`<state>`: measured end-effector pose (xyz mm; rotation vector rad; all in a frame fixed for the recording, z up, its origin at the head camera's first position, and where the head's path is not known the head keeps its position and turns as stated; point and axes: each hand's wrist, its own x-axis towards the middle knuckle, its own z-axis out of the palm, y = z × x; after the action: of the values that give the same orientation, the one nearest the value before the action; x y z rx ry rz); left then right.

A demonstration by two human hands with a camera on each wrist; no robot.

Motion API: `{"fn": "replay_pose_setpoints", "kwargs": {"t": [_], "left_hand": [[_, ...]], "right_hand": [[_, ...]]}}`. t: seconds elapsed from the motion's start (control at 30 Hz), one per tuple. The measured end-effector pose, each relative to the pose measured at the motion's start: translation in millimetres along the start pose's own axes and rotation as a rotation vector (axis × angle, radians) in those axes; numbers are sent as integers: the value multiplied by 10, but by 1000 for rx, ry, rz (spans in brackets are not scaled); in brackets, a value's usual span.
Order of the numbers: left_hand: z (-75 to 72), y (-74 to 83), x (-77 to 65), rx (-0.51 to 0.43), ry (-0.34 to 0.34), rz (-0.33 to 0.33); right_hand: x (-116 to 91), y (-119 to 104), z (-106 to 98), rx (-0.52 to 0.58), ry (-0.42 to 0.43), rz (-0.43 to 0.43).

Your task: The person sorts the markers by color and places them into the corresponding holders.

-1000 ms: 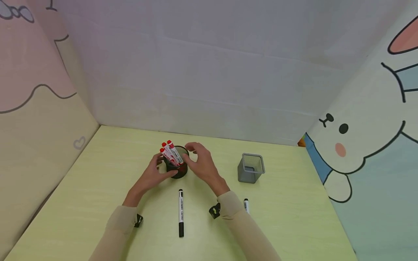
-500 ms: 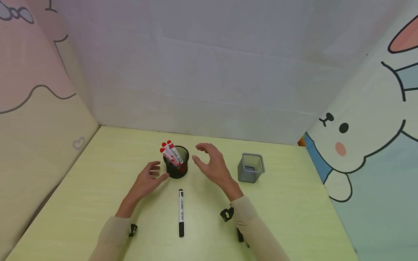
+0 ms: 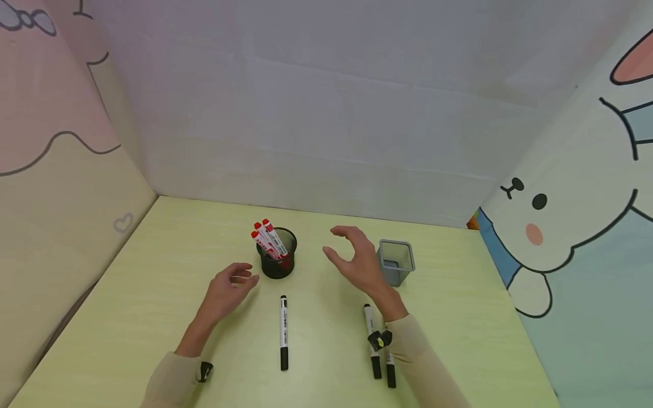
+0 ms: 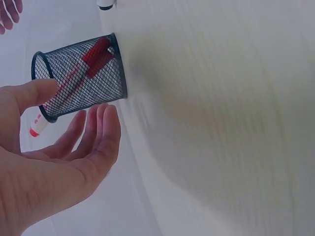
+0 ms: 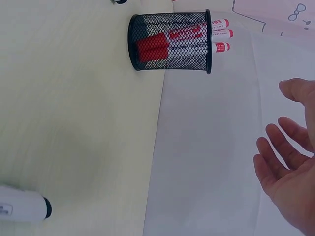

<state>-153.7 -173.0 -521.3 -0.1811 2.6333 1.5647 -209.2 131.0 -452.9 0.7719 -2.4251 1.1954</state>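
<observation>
Have just freed the cup (image 3: 276, 270), leaving it upright on the table (image 3: 326, 357) with three red markers (image 3: 268, 240) leaning inside. Have drawn the left hand (image 3: 227, 290) just clear of it, loosely curved and empty, and the right hand (image 3: 361, 265) farther off, wide and empty, near the box (image 3: 395, 276). Have uncovered more of two black markers (image 3: 369, 322) by the right sleeve (image 3: 431, 368). Seems, judging by that, to need no steadying.

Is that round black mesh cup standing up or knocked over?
Standing upright. In the head view, the black mesh cup rests base-down on the table, its open rim upward, three red-and-white markers leaning inside.
</observation>
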Motion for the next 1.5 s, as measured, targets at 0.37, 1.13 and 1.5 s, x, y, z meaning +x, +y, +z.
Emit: {"fn": "replay_pose_setpoints", "kwargs": {"t": [0.37,1.13,1.5], "left_hand": [[58,175,-182,24,25,72],[394,355,-466,94,53,62],[546,371,-561,150,40,7]], "right_hand": [[-134,96,-224,-13,-24,27],[-354,395,-752,-59,-7,127],[-470,551,-967,-55,-33,296]]}}
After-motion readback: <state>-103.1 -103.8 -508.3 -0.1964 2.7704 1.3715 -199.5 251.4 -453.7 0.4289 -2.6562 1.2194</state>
